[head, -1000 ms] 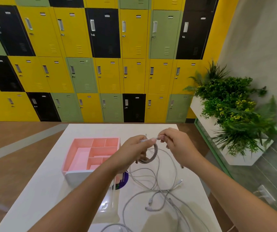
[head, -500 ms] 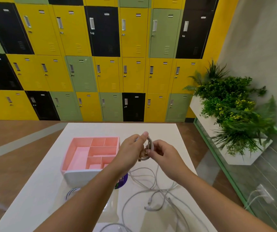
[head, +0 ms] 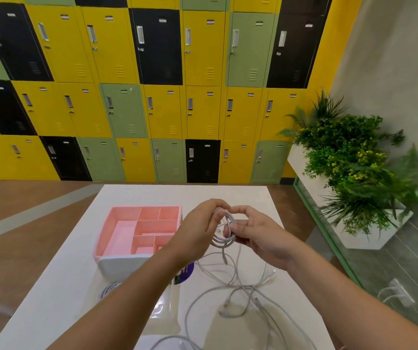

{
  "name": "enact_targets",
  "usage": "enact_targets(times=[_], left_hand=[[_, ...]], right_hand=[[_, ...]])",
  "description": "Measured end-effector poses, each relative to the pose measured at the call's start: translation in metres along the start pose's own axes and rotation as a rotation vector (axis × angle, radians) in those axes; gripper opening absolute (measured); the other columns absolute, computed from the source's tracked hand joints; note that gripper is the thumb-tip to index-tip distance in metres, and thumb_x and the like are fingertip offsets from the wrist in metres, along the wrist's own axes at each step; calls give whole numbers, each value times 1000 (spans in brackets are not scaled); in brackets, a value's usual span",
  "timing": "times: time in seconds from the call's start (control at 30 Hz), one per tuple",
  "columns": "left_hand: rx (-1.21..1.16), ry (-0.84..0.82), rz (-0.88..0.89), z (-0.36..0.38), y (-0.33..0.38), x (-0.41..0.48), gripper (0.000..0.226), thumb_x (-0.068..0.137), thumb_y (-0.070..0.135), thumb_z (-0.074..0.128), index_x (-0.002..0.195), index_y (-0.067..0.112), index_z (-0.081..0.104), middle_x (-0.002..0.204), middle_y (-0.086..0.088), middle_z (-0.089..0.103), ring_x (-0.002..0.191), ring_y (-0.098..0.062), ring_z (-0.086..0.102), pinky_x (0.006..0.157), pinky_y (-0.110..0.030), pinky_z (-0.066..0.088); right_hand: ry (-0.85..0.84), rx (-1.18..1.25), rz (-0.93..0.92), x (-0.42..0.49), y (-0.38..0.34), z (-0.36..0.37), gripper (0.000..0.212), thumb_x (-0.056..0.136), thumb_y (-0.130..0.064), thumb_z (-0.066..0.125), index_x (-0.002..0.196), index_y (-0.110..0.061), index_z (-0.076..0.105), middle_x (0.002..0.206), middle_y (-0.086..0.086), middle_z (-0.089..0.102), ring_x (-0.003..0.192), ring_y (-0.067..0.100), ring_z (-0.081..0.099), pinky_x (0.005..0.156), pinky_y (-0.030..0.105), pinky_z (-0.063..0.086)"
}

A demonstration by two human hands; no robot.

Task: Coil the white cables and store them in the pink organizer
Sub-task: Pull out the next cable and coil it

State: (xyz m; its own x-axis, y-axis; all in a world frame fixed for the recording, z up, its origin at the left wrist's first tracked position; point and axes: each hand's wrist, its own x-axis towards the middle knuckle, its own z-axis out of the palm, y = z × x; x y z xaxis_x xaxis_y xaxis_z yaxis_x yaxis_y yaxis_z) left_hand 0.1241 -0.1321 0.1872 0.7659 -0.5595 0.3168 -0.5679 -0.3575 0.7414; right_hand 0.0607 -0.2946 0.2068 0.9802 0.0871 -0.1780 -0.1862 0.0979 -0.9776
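Small coiled white cable: pinched in both grips, left hand and right hand. Pink compartmented plastic organizer at 9 o'clock. Risk: loops springing apart if pinch is eased.

white table, yellow, green and black lockers, green plants in white planter

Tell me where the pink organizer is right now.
In the head view the pink organizer sits on the white table, left of centre, just left of the left hand and the coil.
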Motion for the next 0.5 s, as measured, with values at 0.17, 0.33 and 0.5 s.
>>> enact_targets(times=[0.17, 0.33, 0.5], left_hand=[[122, -25, -5, 2, -1, 1, 20, 103, 35, 35, 105, 22, 51, 94, 12, 53, 87, -6, 49, 69, -17, 36], [319, 103, -82, 9, -5, 3, 24, 103, 38, 32, 101, 21, 48, 93, 5, 52, 81, -12, 50, 66, -25, 39], [346, 135, -125, 13, -3, 5, 27, 104, 37, 30, 100, 18, 49, 93, 3, 54, 81, -14, 51, 69, -32, 45]], right_hand=[[7, -146, -26, 0, -2, -3, 39, 93, -9, 60, 127, -16, 42, 85, 6, 72, 83, 13, 65, 85, 27, 45], [344, -629, -246, -2, -1, 7, 48, 81, -16, 75, 115, -30, 43, 88, -6, 61, 80, 9, 55, 70, 19, 46], [363, -916, -453, -8, 10, 17, 52, 84, -17, 73, 123, -29, 40, 90, -9, 61, 80, 8, 59, 76, 24, 53]])
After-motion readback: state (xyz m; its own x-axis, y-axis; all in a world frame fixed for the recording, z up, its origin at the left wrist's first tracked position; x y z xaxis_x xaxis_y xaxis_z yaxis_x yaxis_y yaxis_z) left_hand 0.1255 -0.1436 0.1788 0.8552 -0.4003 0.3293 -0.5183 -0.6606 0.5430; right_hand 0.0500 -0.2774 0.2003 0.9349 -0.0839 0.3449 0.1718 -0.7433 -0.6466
